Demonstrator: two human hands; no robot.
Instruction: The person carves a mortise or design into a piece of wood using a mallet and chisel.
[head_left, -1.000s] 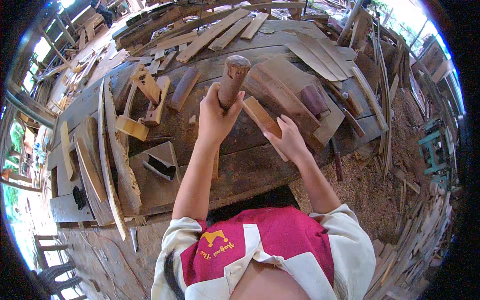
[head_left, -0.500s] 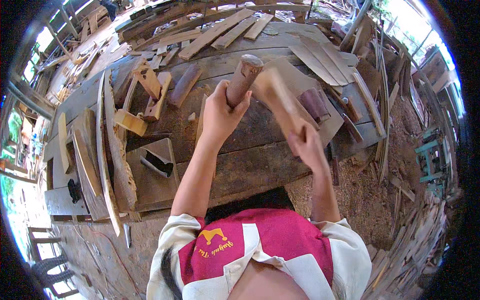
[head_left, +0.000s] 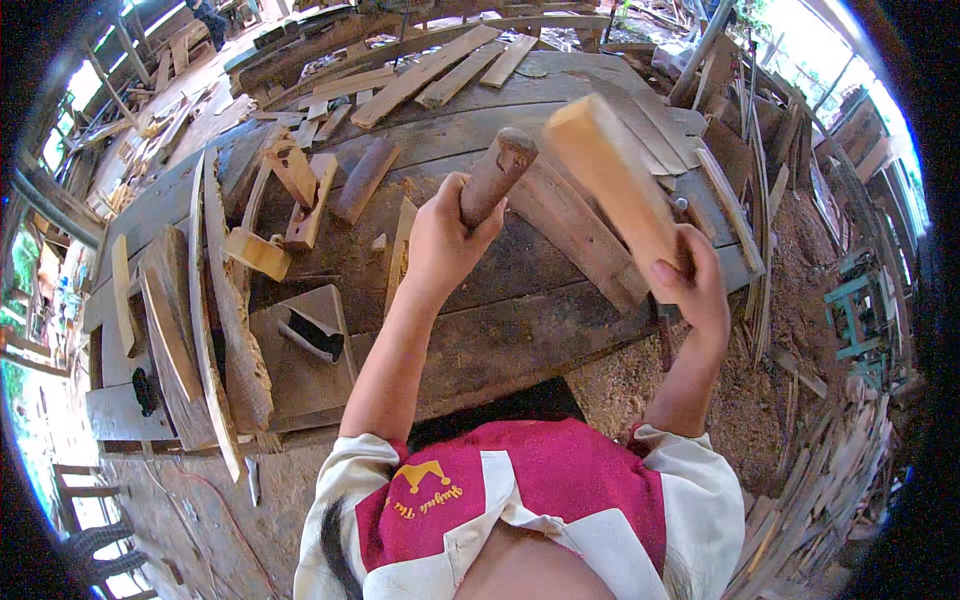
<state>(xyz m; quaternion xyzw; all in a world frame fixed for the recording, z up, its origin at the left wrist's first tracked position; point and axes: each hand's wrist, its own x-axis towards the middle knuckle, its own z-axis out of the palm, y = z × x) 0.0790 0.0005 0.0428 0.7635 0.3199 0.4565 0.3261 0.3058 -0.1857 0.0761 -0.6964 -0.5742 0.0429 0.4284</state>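
Two hands (head_left: 452,235) (head_left: 697,285) hold wood (head_left: 492,182) (head_left: 615,180) — bare bench edge (head_left: 510,364) between.

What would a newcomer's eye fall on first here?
Probably the long, pale tan wooden block, blurred at right of centre in the right hand. Just left of it, the left hand grips a thick, dark brown, rounded wooden piece above the worn, dark plank workbench. The crimson-and-cream cloth shirt also stands out at the bottom centre.

1 dark wooden cylinder (head_left: 496,178) leans rightward beside 1 longer, pale, slanting wooden block (head_left: 614,178).
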